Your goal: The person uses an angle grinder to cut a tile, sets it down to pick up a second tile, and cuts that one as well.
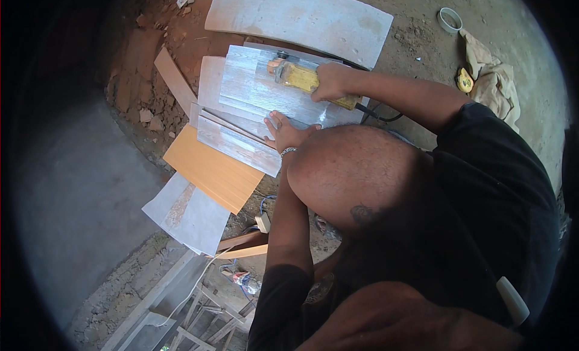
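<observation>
- Right hand [330,82]: clenched around the body of a yellow angle grinder [301,78], which rests on the top grey wood-grain tile [259,88]; the grinder's head points away from the person, toward the tile's far edge.
- Left hand [284,132]: released, fingers spread and pressed flat on the near edge of the same tile; a metal bracelet [288,150] circles the wrist.
- Black power cord [380,115]: trails from the rear of the grinder toward the person's right.
- Tile stack: the top tile lies on further grey tiles [238,144], which overlap an orange board [214,173] and a pale tile [187,215] on the dirt floor [422,25].
- Large pale slab [298,19]: lies flat just beyond the stack.
- Beige cloth [491,79] and a white ring [450,19]: well apart, at the person's right.
- Knee [350,170]: bent, just beside the left hand.
</observation>
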Tool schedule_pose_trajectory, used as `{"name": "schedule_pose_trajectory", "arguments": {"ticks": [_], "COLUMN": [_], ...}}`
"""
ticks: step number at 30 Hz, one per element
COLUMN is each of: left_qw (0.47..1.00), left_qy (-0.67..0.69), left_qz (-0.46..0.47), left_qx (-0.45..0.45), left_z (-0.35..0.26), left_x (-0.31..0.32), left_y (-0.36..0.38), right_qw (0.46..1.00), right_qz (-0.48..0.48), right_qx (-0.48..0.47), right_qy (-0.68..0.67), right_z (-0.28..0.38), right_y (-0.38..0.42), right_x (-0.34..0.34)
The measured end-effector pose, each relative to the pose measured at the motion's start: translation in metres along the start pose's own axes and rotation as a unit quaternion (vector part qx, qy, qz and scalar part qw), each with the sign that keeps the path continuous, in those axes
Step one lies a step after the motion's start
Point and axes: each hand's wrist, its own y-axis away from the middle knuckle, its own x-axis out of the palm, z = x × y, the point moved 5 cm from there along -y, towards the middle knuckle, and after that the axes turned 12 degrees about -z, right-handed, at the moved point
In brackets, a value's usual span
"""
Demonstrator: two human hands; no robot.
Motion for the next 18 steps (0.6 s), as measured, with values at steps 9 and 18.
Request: {"name": "schedule_pose_trajectory", "arguments": {"ticks": [9,18], "left_qw": [1.000,1.000], "left_qy": [0.001,0.011], "left_qz": [-0.002,-0.009], "left_qx": [0.003,-0.006], "left_z": [-0.003,0.000], "left_x": [-0.001,0.000], "left_y": [0.003,0.000], "right_qw": [1.000,1.000], "right_qz": [0.015,0.011], "right_qx": [0.005,0.014], "right_qy": [-0.015,-0.005], "right_z": [0.020,-0.002], "right_y": [-0.015,0.015], "right_x": [-0.001,-0.005]}}
